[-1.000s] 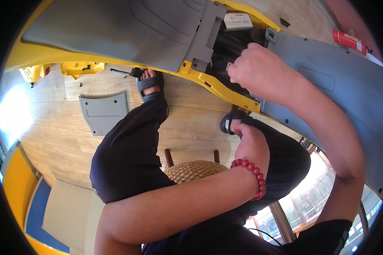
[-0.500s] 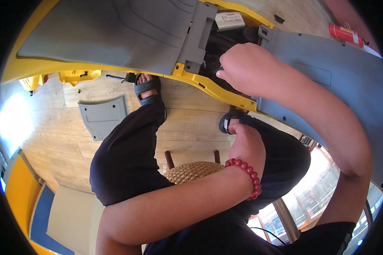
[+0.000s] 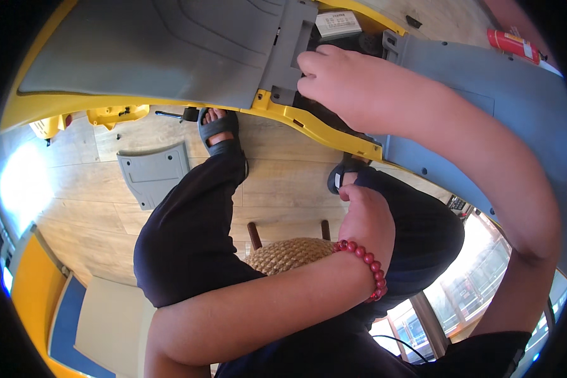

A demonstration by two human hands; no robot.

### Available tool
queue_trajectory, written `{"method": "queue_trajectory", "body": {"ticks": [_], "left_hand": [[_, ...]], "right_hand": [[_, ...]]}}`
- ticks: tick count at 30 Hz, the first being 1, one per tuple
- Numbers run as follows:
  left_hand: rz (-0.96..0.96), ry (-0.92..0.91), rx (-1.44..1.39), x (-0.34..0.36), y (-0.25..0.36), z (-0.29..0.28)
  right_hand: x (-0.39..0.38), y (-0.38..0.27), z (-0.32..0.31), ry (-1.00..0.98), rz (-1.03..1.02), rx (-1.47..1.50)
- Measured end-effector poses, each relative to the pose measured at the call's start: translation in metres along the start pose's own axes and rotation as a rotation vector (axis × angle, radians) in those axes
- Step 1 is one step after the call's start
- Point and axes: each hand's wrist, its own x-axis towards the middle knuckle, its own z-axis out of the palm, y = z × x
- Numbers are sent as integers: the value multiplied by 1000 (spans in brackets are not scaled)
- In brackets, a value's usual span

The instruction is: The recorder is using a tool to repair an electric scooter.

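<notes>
Right hand point(image 3: 353, 85) reached into a dark opening in the grey matte plastic panel point(image 3: 170, 44), edged by a glossy yellow frame point(image 3: 315, 126); fingers curled, grip hidden. Left hand point(image 3: 368, 217), loosely closed and empty, rested on the knee, wearing a red bead bracelet point(image 3: 366, 264). White rectangular label point(image 3: 337, 24) sat above the opening; red tube point(image 3: 513, 44) lay upper right.

Loose grey panel point(image 3: 152, 173): flat on the wooden floor point(image 3: 283, 189), at 9 o'clock.
Yellow parts point(image 3: 110, 115): on the floor, at 10 o'clock.
Woven stool point(image 3: 290, 253): centre, under the seated person.
Red tube point(image 3: 513, 44): at 2 o'clock, near the rim.
</notes>
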Motion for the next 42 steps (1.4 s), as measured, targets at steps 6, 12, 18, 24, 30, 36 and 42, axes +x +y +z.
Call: {"method": "queue_trajectory", "body": {"ticks": [6,12,18,24,30,36,42], "left_hand": [[5,-10,32,1,0,0],[47,-12,25,0,-2,-1],[54,64,58,-2,-2,1],[75,-35,-30,3,-6,-7],[41,22,-5,1,-4,-2],[34,50,20,-2,0,-1],[43,38,20,3,-3,2]], "right_hand": [[-2,5,-9,-87,86,130],[-2,-3,-20,-320,172,112],[0,-11,2,-98,392,392],[-9,1,2,-114,619,534],[-13,-1,0,-140,161,39],[-7,-14,-7,-297,335,169],[-9,-20,5,-120,484,373]]}}
